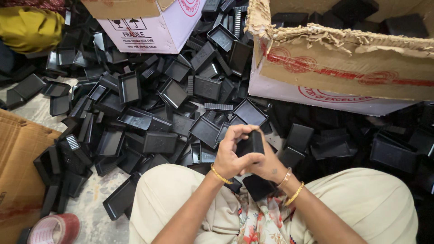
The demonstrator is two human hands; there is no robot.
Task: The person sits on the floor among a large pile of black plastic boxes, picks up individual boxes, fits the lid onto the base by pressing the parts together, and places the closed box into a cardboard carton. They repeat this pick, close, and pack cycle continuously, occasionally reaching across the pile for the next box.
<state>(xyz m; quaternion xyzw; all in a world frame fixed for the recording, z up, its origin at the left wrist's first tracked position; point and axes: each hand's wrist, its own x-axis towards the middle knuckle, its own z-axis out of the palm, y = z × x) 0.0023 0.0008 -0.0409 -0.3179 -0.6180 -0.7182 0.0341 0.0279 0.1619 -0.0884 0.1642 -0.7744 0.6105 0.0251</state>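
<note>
I hold one small black plastic tray (251, 143) between both hands, just above my knees. My left hand (229, 152) wraps its fingers over the tray's left side and top. From underneath and the right, my right hand (267, 165) grips it, mostly hidden behind the tray and the left hand. Gold bangles sit on both wrists. Another black tray (258, 186) rests on my lap below the hands. A large heap of the same black trays (181, 99) covers the floor in front of me.
A torn cardboard box (343, 63) holding black trays stands at the upper right. A white carton (151, 27) sits at the top centre. Flat brown cardboard (18, 162) lies at the left, a roll of tape (53, 228) at the bottom left.
</note>
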